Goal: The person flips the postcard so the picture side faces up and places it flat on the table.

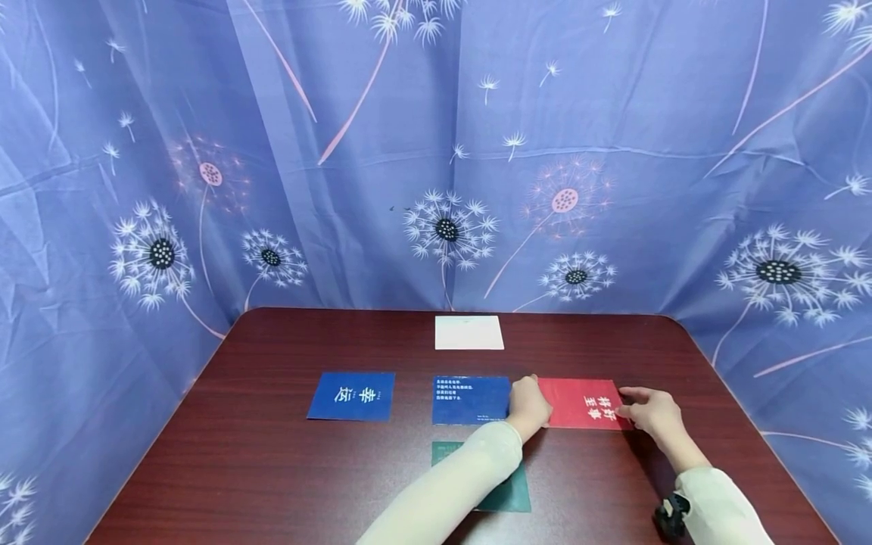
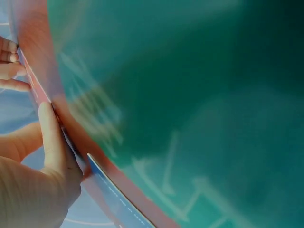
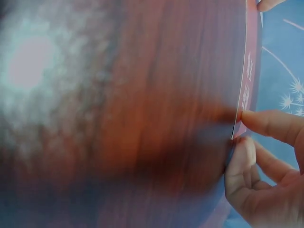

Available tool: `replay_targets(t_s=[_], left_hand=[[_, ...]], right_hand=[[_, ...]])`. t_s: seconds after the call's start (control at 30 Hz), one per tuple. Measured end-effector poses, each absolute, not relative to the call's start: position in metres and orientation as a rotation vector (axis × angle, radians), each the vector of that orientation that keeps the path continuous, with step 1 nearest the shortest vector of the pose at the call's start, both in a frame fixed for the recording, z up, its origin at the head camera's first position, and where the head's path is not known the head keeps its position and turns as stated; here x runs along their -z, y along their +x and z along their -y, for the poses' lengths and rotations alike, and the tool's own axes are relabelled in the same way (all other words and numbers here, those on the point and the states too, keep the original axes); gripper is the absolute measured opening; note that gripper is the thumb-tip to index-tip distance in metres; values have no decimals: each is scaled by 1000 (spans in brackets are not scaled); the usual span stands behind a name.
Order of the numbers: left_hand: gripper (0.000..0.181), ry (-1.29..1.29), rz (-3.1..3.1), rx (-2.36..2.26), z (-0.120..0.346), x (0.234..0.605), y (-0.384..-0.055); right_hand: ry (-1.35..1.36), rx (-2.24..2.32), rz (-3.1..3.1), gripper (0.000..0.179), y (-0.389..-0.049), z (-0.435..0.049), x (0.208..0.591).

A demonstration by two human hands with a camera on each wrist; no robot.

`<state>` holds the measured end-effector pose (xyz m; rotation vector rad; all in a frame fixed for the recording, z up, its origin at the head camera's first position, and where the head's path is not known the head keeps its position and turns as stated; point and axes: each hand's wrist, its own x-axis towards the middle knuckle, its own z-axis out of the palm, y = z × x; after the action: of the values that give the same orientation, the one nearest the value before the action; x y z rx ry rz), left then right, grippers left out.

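Observation:
A red card [image 1: 579, 403] with white characters lies on the dark wooden table, between my two hands. At its left end, my left hand [image 1: 530, 409] holds the card by the edge, and part of that end is hidden. My right hand [image 1: 655, 415] grips the right end, its thumb and fingers at the edge. In the right wrist view, a fingertip of the right hand [image 3: 266, 166] rests on the face of the red card [image 3: 247, 80]. The left wrist view shows the left thumb of my left hand [image 2: 42, 175] along the edge of the red card [image 2: 37, 85].
Left of the red card lies a blue card [image 1: 470, 400] with white text, close to my left hand. Another blue card [image 1: 353, 396] is farther left. A white card [image 1: 468, 333] lies at the back. A green card [image 1: 511, 492] lies partly under my left sleeve.

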<state>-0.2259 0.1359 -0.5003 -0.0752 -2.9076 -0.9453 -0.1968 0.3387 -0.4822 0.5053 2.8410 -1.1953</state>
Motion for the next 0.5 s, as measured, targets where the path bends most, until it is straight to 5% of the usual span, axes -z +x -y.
replay_targets(t_s=[0.3, 0.5], left_hand=[[41, -65, 2767, 1562, -125, 490, -224], [16, -102, 2638, 1910, -113, 480, -232]], right_hand=[[459, 1201, -2926, 43, -195, -327, 471], [398, 1244, -2971, 36, -203, -307, 459]])
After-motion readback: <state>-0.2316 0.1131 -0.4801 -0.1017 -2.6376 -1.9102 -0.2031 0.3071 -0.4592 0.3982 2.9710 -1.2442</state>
